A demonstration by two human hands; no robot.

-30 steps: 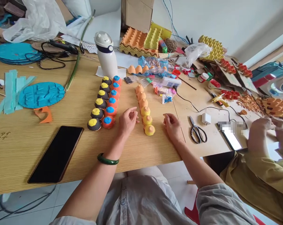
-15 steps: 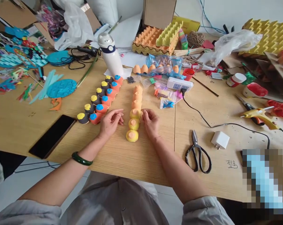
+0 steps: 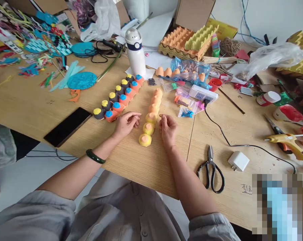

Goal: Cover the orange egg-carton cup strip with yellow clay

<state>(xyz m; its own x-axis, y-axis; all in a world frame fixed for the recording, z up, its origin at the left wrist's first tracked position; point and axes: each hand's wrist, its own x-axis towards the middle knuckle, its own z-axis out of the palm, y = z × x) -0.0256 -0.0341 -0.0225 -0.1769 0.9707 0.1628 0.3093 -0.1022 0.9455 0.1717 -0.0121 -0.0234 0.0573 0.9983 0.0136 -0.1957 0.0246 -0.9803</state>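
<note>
A row of egg-carton cups [image 3: 148,128], yellow at the near end and orange at the far end, stands on the table between my hands. My left hand [image 3: 126,126] is to its left with fingers curled loosely and apart, nothing visible in them. On the right, my right hand [image 3: 168,129] is pinched beside the row, with a tiny yellowish bit at its fingertips too small to identify. Beyond my left hand lie a row of black cups with yellow tops [image 3: 114,97] and a row of orange-red cups with blue tops [image 3: 123,99].
A phone [image 3: 68,126] lies at the left. Black-handled scissors [image 3: 211,170], a white adapter [image 3: 238,161] and a glue gun [image 3: 288,140] are at the right. Behind stand a white bottle [image 3: 135,53], a power strip [image 3: 203,93] and egg trays [image 3: 180,42].
The camera view has turned, so the table's contents appear shifted to the right. My right hand has drawn slightly away from the yellow-orange row; my left hand keeps its loose curl.
</note>
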